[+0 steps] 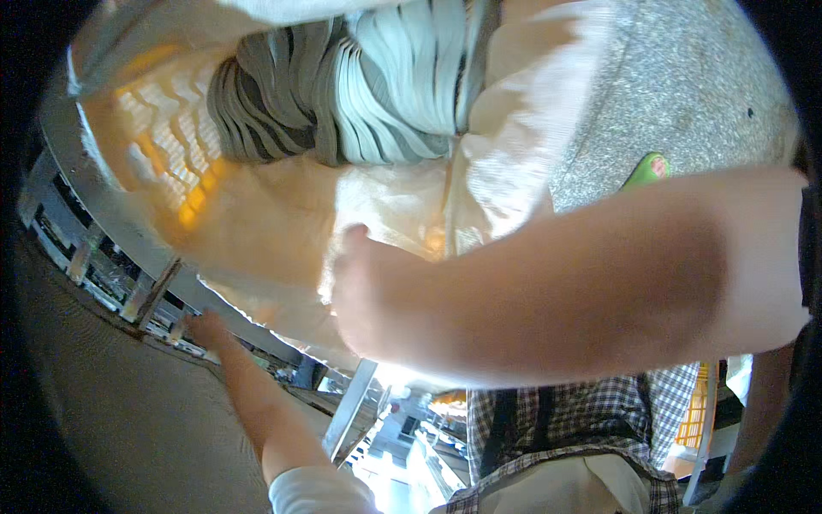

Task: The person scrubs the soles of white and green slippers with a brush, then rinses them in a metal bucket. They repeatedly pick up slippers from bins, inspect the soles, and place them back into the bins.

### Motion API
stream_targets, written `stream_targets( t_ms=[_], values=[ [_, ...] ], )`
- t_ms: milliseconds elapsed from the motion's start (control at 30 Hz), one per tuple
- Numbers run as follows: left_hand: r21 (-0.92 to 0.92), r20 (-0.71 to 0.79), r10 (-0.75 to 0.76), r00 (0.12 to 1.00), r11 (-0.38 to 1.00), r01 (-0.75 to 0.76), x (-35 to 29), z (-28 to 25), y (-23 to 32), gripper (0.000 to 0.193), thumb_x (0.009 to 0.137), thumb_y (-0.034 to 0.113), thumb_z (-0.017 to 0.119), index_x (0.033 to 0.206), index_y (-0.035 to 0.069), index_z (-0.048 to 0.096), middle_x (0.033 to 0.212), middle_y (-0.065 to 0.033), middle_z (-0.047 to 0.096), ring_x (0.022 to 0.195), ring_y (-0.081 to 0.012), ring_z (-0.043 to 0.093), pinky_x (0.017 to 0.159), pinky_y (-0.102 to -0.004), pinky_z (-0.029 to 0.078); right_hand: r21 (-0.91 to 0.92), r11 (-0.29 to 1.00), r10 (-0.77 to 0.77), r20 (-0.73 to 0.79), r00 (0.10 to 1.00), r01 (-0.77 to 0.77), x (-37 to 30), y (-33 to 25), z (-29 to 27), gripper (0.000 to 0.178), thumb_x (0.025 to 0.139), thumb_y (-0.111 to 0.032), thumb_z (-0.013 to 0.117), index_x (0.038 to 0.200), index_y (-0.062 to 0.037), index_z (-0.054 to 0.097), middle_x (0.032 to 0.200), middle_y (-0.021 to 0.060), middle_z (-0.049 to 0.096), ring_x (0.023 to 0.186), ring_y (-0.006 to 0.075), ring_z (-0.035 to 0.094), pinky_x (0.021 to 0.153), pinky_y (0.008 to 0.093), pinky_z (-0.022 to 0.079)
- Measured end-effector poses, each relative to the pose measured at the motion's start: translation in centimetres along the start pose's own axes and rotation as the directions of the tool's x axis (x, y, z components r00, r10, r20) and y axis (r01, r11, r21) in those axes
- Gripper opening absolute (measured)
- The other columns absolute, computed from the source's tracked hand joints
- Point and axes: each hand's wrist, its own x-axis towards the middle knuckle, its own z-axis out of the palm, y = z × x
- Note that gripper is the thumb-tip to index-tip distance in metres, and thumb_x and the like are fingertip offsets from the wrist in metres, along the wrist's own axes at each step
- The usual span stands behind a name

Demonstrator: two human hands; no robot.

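Head view: your right hand (355, 287), mid-frame, presses into the cream sack (282, 223); fingers are buried in the cloth, so grip can't be told. The stack of grey flat pieces (342, 94) lies straight above it, upper centre, fanned left to right. Your left hand (204, 328), lower left, curls shut on the metal rail (128, 248), farther from the stack.
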Motion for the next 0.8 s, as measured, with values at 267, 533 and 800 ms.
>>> stream_targets(
  t_ms=[267,533,800],
  values=[
    [-0.562,-0.624,0.481,0.615,0.27,-0.782,-29.9,-24.5,25.2,0.047,0.08,0.018,0.062,0.12,-0.002,0.047,0.124,-0.0217,0.045,0.116,-0.038,0.042,0.101,-0.0484,0.034,-0.219,0.97,0.15,0.202,0.968,-0.104,-20.9,-10.6,-1.5,0.016,0.078,-0.024,0.062,0.089,-0.013,0.06,0.091,0.0004,0.059,0.087,0.0176,0.058,0.072,0.0332,0.043],
    [-0.385,-0.87,0.493,-0.006,-0.686,-0.618,-38.8,-54.0,12.9,0.052,0.072,0.005,0.07,0.12,0.008,0.054,0.126,-0.0166,0.049,0.098,-0.0285,0.061,0.085,-0.0407,0.049,-0.13,0.732,0.665,-0.072,0.743,-0.668,-34.7,-21.9,2.8,0.024,0.077,-0.025,0.062,0.095,-0.0089,0.061,0.097,0.0084,0.061,0.09,0.0291,0.06,0.077,0.0439,0.047],
    [-0.47,-0.674,-0.002,0.739,-0.77,-0.432,-20.7,-64.9,-8.4,0.044,0.09,0.005,0.056,0.129,0.005,0.036,0.12,-0.0142,0.047,0.091,-0.0234,0.063,0.066,-0.0264,0.054,0.07,0.233,0.939,-0.274,0.206,-0.97,-43.2,-30.0,6.3,0.027,0.077,-0.021,0.06,0.099,-0.0059,0.061,0.103,0.0149,0.061,0.096,0.033,0.059,0.084,0.0432,0.048]
  ],
)
